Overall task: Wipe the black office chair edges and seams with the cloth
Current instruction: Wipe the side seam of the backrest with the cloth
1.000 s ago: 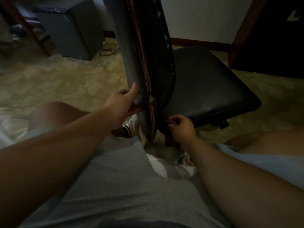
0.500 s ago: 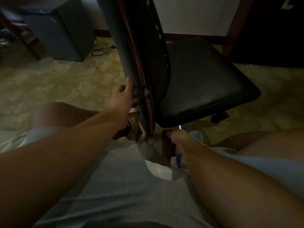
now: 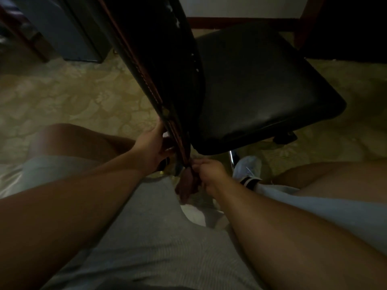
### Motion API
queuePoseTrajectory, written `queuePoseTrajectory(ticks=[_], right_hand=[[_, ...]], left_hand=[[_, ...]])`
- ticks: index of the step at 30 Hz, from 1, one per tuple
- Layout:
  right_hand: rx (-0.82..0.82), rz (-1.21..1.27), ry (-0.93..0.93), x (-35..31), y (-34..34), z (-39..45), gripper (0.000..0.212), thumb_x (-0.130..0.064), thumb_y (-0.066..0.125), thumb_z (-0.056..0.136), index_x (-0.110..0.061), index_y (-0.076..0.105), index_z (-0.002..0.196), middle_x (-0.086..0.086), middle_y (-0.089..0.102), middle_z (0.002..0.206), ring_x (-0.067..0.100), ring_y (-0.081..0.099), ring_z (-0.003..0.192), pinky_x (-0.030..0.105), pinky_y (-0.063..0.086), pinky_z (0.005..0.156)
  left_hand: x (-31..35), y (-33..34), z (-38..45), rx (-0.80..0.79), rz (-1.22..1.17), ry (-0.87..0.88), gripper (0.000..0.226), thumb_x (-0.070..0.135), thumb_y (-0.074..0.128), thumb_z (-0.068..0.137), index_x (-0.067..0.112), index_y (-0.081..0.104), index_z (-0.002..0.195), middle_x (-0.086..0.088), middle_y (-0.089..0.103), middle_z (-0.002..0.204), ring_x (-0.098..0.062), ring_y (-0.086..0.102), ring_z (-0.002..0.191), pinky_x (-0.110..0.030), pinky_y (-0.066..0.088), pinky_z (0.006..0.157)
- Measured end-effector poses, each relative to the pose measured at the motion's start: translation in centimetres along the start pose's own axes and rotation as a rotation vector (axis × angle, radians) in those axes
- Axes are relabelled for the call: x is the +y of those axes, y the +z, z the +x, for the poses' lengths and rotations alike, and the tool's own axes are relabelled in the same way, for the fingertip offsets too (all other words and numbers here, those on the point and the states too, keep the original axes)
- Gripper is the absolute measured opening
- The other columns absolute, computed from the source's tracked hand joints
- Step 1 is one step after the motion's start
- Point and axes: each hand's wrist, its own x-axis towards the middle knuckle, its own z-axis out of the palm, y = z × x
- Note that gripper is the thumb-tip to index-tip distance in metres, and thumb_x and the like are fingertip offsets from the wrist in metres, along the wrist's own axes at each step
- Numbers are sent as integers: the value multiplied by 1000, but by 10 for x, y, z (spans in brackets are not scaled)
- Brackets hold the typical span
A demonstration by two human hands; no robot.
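Chair: the black office chair (image 3: 251, 84) fills the upper middle of the view, its backrest edge turned toward the person and its seat going off to the right.
Backrest edge: a reddish-brown seam strip (image 3: 136, 59) runs down this edge to the lower corner, where both hands meet.
Step in hand: I judge that the wipe is at the bottom end of the backrest edge, at the corner just above the seat joint.
Next move: it probably calls for the cloth to be drawn along the seam or around the corner while the other hand keeps the backrest from turning (the chair stands on a swivel post, so it can rotate easily).
Left arm: it reaches forward from the lower left, nearly straight.
Left hand: the left hand (image 3: 154, 147) grips the backrest edge from the left side, thumb up along the edge and fingers curled behind it.
Right arm: it comes from the lower right, bent a little at the wrist.
Right hand: the right hand (image 3: 209, 174) is curled closed, pinching the cloth at the lowest tip of the seam.
Cloth: the cloth (image 3: 187, 183) is a dark reddish bunch hanging below the corner, just left of the right hand (the light is poor, so its folds I cannot tell).
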Motion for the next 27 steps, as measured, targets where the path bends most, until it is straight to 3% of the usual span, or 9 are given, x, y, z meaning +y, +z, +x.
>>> queuePoseTrajectory(ticks=[3, 8, 12, 14, 19, 23, 27], right_hand=[[23, 67, -11, 2, 0, 5, 24, 9, 59, 91, 3, 70, 112, 12, 68, 82, 22, 65, 70, 30, 54, 63], [61, 236, 49, 2, 11, 6, 22, 8, 57, 91, -4, 71, 103, 17, 70, 87, 24, 66, 68, 28, 51, 52], [-8, 397, 125, 1, 16, 5, 30, 6, 49, 93, -4, 71, 111, 14, 66, 81, 16, 62, 47, 19, 43, 40], [4, 386, 107, 0, 16, 4, 35, 10, 45, 93, -2, 69, 116, 13, 66, 80, 16, 61, 48, 18, 43, 39], [13, 392, 129, 2, 20, 1, 37, 8, 43, 96, -5, 70, 117, 12, 64, 75, 12, 53, 40, 16, 38, 37], [-10, 386, 114, 3, 19, 0, 39, 9, 44, 94, -6, 70, 118, 15, 68, 85, 16, 59, 53, 18, 43, 45], [58, 359, 122, -1, 21, -3, 37, 11, 42, 96, -10, 70, 106, 9, 65, 72, 7, 53, 35, 14, 33, 31]], left_hand=[[-2, -2, 4, 6, 12, 7, 41, 45, 53, 103, 10, 71, 113, -11, 76, 106, -25, 75, 91, -41, 60, 86], [-6, -2, 6, -39, -65, -4, 40, 44, 53, 103, 11, 70, 114, -12, 75, 104, -25, 75, 93, -33, 60, 72], [-9, -3, 10, -34, -68, -6, 42, 48, 51, 103, 14, 68, 120, -4, 74, 96, -20, 73, 89, -28, 58, 66], [-9, -3, 12, -40, -56, -26, 49, 54, 50, 101, 15, 64, 128, -4, 73, 102, -22, 71, 94, -29, 58, 64], [-11, -8, 19, -24, -11, -37, 60, 60, 54, 97, 19, 56, 140, -7, 71, 113, -25, 71, 102, -34, 57, 67], [-14, -10, 26, -31, -35, -51, 58, 60, 56, 95, 19, 59, 137, -8, 71, 118, -26, 71, 105, -40, 59, 77], [-16, -12, 26, -57, -17, -64, 55, 61, 55, 96, 23, 61, 135, -5, 72, 118, -23, 70, 106, -40, 59, 81]])
